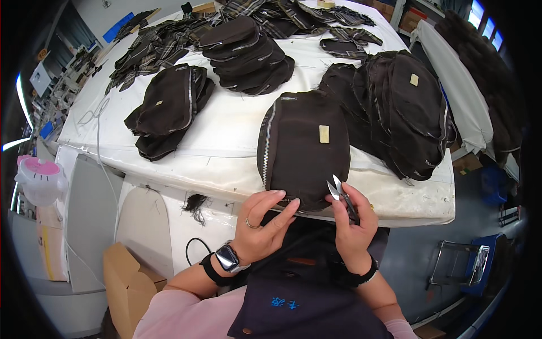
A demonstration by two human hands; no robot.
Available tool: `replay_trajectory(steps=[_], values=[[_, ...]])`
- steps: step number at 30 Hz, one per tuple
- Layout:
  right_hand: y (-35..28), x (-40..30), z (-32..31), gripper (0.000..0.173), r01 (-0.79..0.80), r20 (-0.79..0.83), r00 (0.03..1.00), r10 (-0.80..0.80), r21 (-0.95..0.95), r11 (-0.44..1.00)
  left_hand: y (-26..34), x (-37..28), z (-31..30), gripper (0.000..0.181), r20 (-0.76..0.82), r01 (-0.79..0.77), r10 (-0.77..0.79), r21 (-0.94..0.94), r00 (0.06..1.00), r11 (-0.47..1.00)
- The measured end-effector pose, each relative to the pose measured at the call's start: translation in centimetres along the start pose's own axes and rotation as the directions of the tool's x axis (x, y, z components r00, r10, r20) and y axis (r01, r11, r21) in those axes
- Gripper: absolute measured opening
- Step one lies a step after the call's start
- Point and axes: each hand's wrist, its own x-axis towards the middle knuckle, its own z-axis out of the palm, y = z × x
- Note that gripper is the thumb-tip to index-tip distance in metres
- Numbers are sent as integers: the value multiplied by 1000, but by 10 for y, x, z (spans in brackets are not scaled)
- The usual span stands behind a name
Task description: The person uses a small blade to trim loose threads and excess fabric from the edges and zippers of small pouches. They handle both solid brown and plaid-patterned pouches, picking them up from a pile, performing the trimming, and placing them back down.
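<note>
A dark fabric bag panel point(305, 148) lies before me at the table's front edge, with a metal zipper point(267, 144) curving along its left side and a small pale patch point(324, 134) on its face. My left hand point(264, 220) holds its lower edge, fingertips beside the end of the zipper. In my right hand point(355, 220) is a pair of thread snips point(344, 199), blades parted and pointing up over the panel's lower right corner. The right fingers also touch the panel's edge there.
Stacks of similar dark zippered pieces stand at right point(406, 110), at left point(169, 106) and farther back point(245, 55) on the white-covered table point(228, 127). Plaid fabric pieces point(156, 51) are heaped behind. Below the front edge hangs a thread tuft point(196, 203), near a cardboard box point(127, 288).
</note>
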Motion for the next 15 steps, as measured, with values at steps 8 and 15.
replay_trajectory(steps=[8, 15], values=[[-4, 0, -14, 31, -130, 70, 990, 121, 158, 979, 1, -6, -25, 42, 134, 62, -47, -114, 990, 992], [-23, 15, -29, 36, -28, 137, 990, 23, 35, 999, 3, 39, -30, 33, -25, 55, -61, -210, 998, 976]])
